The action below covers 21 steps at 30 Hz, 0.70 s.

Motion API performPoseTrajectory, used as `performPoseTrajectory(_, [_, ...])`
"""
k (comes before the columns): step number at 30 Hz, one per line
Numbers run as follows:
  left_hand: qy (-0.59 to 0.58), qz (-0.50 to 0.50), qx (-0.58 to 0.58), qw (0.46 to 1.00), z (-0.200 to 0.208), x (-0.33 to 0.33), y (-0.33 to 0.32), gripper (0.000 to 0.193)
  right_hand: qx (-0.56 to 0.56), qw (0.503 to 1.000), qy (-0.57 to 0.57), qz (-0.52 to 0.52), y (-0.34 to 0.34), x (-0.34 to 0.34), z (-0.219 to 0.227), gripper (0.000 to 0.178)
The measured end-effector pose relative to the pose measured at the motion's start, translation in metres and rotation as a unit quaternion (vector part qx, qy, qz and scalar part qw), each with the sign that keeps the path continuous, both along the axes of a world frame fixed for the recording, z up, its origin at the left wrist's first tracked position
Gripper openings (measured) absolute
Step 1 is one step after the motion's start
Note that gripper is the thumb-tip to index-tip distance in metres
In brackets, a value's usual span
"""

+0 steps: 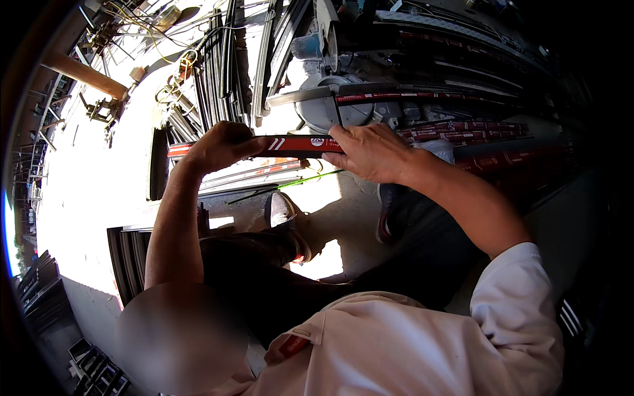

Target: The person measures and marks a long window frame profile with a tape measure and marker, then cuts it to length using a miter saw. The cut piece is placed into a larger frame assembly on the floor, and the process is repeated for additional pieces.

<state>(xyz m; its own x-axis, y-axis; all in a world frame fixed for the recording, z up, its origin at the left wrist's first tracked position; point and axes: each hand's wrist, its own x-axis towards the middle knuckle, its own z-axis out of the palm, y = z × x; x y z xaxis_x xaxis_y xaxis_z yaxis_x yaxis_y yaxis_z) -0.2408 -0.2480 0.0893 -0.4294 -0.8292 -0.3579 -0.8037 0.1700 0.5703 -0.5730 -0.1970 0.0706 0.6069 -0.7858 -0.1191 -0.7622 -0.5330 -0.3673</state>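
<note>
A long, narrow profile bar point(295, 146), with red printed film on its side and a dark edge, lies across in front of me between my two hands. My left hand point(228, 148) is closed around it towards its left part, and the bar's red-and-white end sticks out beyond. Further right, my right hand point(375, 153) grips the same bar with thumb and fingers. Just beyond the bar sits a cut-off saw with a round grey base point(316, 113) and a straight metal fence point(297, 97).
Dark profiles point(218, 72) lie in a bundle at the far left of the saw. More red-filmed profiles point(472, 131) are stacked to the right. A thin green strip point(310, 178) and my shoe point(282, 210) are below the bar. A brown post point(86, 74) stands at upper left.
</note>
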Motion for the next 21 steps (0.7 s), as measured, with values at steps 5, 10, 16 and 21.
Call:
performPoseTrajectory(5, [0.018, 0.071, -0.340, 0.938, 0.003, -0.005, 0.023, 0.046, 0.068, 0.989, -0.118, -0.058, 0.020, 0.001, -0.019, 0.047])
performPoseTrajectory(10, [0.057, 0.307, -0.303, 0.900, 0.007, -0.023, 0.057, 0.052, 0.241, 0.916, -0.305, -0.105, 0.013, 0.016, -0.026, 0.062])
performPoseTrajectory(16, [0.316, 0.369, 0.035, 0.873, -0.022, -0.054, 0.096, 0.075, 0.498, 0.786, -0.347, -0.117, 0.021, 0.037, -0.002, 0.057])
performPoseTrajectory(21, [0.518, 0.361, 0.103, 0.769, -0.047, -0.050, 0.090, 0.038, 0.490, 0.790, -0.360, -0.077, 0.025, 0.058, -0.015, 0.057])
